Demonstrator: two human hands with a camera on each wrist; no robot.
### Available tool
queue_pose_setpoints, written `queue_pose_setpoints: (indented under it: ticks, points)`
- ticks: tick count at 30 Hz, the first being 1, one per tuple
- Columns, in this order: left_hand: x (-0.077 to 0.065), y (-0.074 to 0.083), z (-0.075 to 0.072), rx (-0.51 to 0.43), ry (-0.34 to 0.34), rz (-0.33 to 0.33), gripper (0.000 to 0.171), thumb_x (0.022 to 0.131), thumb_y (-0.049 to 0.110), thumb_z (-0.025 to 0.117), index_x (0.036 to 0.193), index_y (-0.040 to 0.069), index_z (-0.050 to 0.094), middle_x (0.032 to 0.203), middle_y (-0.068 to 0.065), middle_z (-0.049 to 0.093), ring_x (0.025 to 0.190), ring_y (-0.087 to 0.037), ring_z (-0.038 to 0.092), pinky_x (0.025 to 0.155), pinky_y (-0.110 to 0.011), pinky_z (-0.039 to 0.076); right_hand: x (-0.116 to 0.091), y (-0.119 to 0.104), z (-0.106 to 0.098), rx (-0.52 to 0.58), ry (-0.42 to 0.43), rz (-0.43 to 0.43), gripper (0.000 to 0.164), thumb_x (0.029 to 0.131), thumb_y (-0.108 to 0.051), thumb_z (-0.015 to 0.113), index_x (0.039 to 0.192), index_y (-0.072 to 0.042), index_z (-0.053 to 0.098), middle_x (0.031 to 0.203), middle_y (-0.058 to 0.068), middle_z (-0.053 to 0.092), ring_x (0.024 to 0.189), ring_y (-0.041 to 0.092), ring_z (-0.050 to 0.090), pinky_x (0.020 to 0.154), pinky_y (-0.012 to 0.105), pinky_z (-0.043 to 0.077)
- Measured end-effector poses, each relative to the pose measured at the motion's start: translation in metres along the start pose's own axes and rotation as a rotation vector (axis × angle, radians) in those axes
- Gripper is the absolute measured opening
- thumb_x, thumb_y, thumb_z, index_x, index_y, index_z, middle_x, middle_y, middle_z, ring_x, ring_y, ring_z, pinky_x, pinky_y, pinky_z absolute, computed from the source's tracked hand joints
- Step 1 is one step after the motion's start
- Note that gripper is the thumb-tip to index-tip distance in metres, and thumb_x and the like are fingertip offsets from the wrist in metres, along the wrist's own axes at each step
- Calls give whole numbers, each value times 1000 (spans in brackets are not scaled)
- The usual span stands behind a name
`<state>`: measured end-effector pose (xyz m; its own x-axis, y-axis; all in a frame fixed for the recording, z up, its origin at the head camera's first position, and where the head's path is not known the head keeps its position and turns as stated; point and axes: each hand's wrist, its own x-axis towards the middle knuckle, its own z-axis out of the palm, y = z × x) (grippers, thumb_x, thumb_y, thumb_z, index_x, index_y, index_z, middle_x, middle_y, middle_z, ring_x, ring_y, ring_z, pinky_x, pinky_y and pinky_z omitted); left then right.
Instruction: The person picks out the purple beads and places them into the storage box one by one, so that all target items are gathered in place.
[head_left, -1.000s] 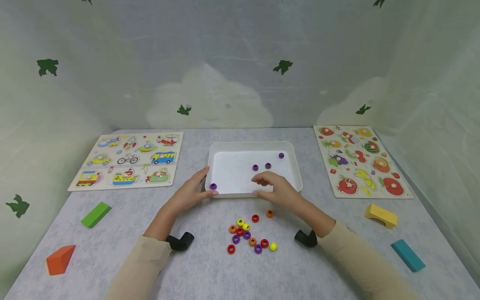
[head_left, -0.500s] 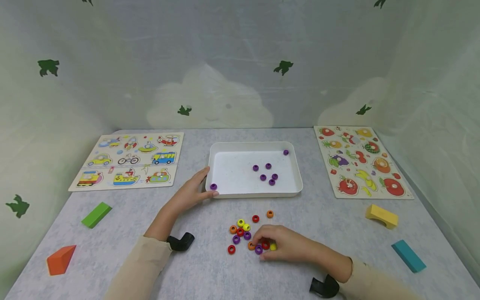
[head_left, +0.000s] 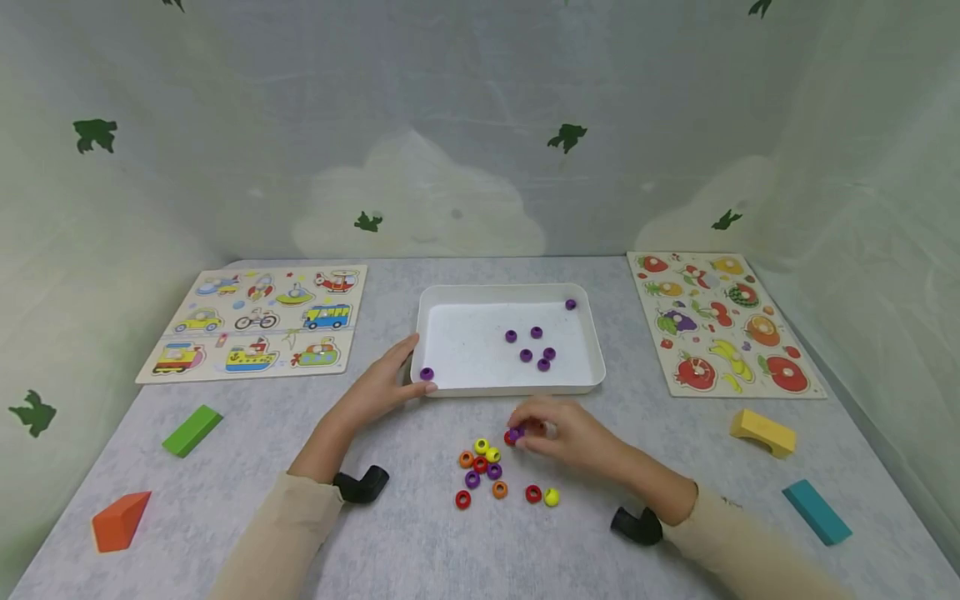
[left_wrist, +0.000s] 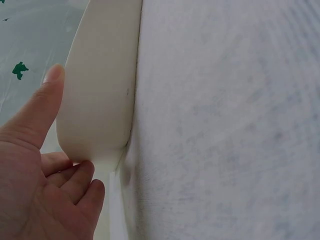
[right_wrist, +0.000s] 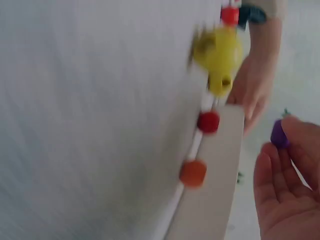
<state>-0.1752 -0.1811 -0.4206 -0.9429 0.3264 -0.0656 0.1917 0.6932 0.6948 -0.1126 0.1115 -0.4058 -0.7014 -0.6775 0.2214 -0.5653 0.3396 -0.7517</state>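
Between right thumb and fingertips a purple bead (right_wrist: pixel 279 135) is pinched; in the head view the right hand (head_left: pixel 566 433) carries it just above the table, short of the white tray (head_left: pixel 510 390). My left hand (head_left: pixel 378 383) holds the tray's near left corner, thumb at the front rim and fingers along the side. The left wrist view shows those fingers (left_wrist: pixel 80 180) bent against the tray wall. Several purple beads (head_left: pixel 527 355) lie inside the tray. In front of it are loose beads: yellow (head_left: pixel 492 454), orange (head_left: pixel 500 490), red (head_left: pixel 462 499) and purple (head_left: pixel 472 480).
A vehicle puzzle board (head_left: pixel 255 321) lies at left, a fruit puzzle board (head_left: pixel 723 325) at right. A green block (head_left: pixel 192 430) and an orange block (head_left: pixel 122 521) sit left; a yellow arch block (head_left: pixel 763 432) and a blue block (head_left: pixel 817 511) sit right.
Three more purple beads appear in the tray than a second ago. My right hand went down to the loose beads, picked up a purple one, and moved back towards the tray. The left hand stays still.
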Motion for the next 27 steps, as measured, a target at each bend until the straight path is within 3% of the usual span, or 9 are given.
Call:
queue_pose_setpoints:
  ticks: [4,8,13,19,24,27]
  points:
    - [0,0,0,-1,-1,-3,94,62,56,58,133,14,13,136,-8,15,122,-23,13,96,-43,16,27,16,-18,-57,173,37,20,74,-11,61,94,-11,58,87,-8,54,79,6,50,69,25,45]
    - [0,1,-1,-3,-2,-11,94,62,57,57,133,15,13,136,-6,15,122,-22,13,96,-42,16,54,36,-27,-154,256,104,21,74,-11,61,95,-11,58,89,-6,54,80,5,50,69,26,45]
    - [0,0,-1,-8,-3,-11,94,62,57,58,133,15,13,136,-7,15,122,-22,13,96,-42,16,77,57,-30,-195,193,249,21,75,-11,60,96,-11,58,93,-6,54,83,6,49,73,22,42]
    - [-1,1,-1,-8,-6,0,93,63,55,58,133,13,13,136,-7,15,122,-23,12,96,-42,16,86,68,-29,-195,77,396,15,74,-10,61,89,-11,59,89,-3,56,80,9,48,72,24,41]
    - [-1,1,-1,-7,-2,4,93,63,56,58,133,13,13,136,-8,15,122,-23,13,96,-42,16,84,64,-29,-200,85,374,22,74,-15,62,95,-11,57,93,-2,54,85,11,48,76,25,41]
    - [-1,2,0,-10,-2,-5,93,63,55,58,133,14,13,136,-7,15,122,-23,13,96,-42,16,75,54,-29,-167,110,268,32,74,-20,62,102,-8,54,96,3,53,88,16,48,76,29,41]
